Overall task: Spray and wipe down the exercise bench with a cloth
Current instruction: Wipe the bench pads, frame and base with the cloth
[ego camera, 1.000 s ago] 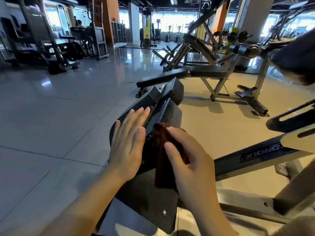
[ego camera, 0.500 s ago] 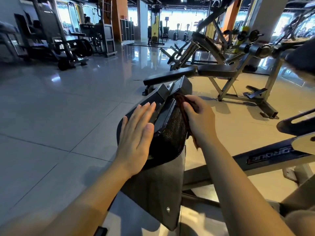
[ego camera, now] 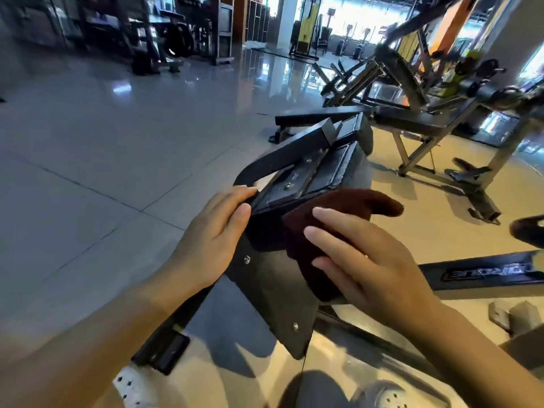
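Both bare forearms reach forward from the near edge, the left hand (ego camera: 215,237) flat with straight fingers pressing at left, the right hand (ego camera: 368,260) at right with fingers spread and slightly bent, pressing down.

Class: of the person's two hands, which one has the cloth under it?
The right hand presses the dark red cloth against the bench pad; the left hand rests bare on the pad's edge.
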### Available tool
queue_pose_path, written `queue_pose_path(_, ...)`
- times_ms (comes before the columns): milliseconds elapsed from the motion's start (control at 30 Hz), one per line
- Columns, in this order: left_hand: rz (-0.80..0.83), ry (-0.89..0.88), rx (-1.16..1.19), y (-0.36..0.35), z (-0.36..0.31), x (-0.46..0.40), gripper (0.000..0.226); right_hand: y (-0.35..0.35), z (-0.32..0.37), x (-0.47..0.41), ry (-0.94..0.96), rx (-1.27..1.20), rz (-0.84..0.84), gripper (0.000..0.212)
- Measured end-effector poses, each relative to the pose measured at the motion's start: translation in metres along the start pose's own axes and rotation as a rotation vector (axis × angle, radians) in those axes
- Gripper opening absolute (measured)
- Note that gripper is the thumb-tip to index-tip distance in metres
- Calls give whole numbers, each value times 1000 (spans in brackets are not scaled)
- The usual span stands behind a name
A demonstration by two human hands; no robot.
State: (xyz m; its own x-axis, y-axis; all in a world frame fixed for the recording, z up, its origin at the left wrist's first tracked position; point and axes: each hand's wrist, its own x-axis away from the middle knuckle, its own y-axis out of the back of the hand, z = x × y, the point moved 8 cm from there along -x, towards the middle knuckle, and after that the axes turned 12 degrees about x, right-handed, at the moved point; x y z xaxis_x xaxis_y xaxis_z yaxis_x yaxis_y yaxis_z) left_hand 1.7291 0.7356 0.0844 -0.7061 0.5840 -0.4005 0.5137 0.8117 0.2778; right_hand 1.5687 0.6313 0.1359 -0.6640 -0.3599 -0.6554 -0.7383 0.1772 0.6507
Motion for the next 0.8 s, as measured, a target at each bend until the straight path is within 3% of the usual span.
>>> queue_pose_path(67, 21, -11, -39, 1, 5, 10, 48, -14, -1, 11, 265, 246, 125, 40)
queue_pose_path(133, 37, 3, -62, 1, 7, 15, 47, -22, -12, 17, 407, 434, 194, 53)
queue_pose_path(333, 10, -32, -36, 5, 1, 22, 36, -22, -25, 1, 587, 507, 240, 46)
queue_pose_path(400, -12, -28, -34, 12, 4, 22, 42, -25, -27, -1, 632, 517, 296, 47)
queue_pose_path(567, -41, 72, 4, 25, 24, 24, 50, -54, -7, 1, 749, 729, 422, 64)
queue_pose_path(700, -33, 137, 108, 18, 30, 24, 37, -96, 45, -20, 827, 780, 754, 67)
queue_pose_path(800, -37, 158, 152, 12, 27, 23, 33, -121, 70, -32, 837, 784, 818, 63)
